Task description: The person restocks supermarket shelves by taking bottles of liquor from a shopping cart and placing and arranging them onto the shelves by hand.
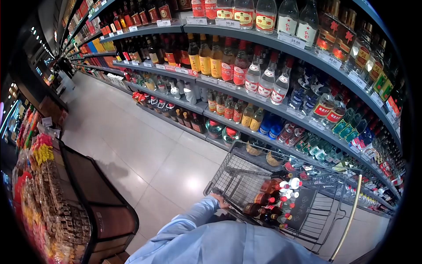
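Apparently steering, left fingers gripped the cart at its bottles' nine o'clock, right hand unseen; the next push likely needed clearance from shelving at twelve.

A single head-worn camera looked forward and down over the wearer's blue-clad torso. Its wide, curving field took in the cart close below, the shelves beyond, and the floor receding toward the upper left.

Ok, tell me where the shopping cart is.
In the head view's lower right, the shopping cart stands beside the bottle shelves, the left hand on its rim.
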`<action>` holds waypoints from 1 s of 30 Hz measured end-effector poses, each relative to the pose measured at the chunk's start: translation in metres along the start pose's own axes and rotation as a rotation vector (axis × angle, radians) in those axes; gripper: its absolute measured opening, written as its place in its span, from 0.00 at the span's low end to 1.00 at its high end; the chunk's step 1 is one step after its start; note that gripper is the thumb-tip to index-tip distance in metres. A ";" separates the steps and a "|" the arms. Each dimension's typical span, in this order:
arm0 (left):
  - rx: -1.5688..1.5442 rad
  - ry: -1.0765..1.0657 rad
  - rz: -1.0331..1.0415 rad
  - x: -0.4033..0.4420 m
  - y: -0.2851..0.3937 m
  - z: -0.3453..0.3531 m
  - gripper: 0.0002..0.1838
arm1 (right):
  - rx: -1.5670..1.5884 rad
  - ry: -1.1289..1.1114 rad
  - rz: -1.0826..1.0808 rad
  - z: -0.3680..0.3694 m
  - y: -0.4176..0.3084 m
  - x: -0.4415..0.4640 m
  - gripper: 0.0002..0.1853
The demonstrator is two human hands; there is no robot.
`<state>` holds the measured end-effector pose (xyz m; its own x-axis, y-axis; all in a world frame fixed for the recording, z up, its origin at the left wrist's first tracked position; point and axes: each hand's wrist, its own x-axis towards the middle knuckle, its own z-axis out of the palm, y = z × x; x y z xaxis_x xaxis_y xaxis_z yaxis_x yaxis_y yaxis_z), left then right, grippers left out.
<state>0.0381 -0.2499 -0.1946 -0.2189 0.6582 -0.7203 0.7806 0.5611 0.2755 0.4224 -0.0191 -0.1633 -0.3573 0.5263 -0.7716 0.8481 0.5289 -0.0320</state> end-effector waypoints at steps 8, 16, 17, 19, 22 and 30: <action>-0.035 -0.036 -0.012 -0.026 -0.073 -0.033 0.39 | 0.001 0.004 -0.029 -0.004 -0.092 -0.009 0.21; 0.036 -0.091 0.005 -0.046 -0.150 -0.056 0.42 | -0.013 0.090 0.009 -0.001 -0.199 -0.026 0.22; 0.015 -0.057 0.030 -0.046 -0.162 -0.054 0.42 | -0.035 0.084 0.009 0.000 -0.209 -0.028 0.22; -0.031 0.003 0.079 -0.051 -0.184 -0.049 0.43 | -0.080 0.065 0.008 -0.003 -0.233 -0.036 0.22; -0.034 -0.001 0.052 -0.057 -0.210 -0.048 0.45 | -0.030 0.056 -0.025 -0.006 -0.264 -0.045 0.26; -0.014 -0.088 0.014 -0.081 -0.265 -0.066 0.46 | -0.028 0.128 0.001 0.015 -0.318 -0.034 0.25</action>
<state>-0.1893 -0.4187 -0.1670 -0.1552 0.6195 -0.7695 0.7746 0.5598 0.2944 0.1711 -0.2149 -0.1361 -0.4047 0.6070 -0.6839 0.8381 0.5454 -0.0119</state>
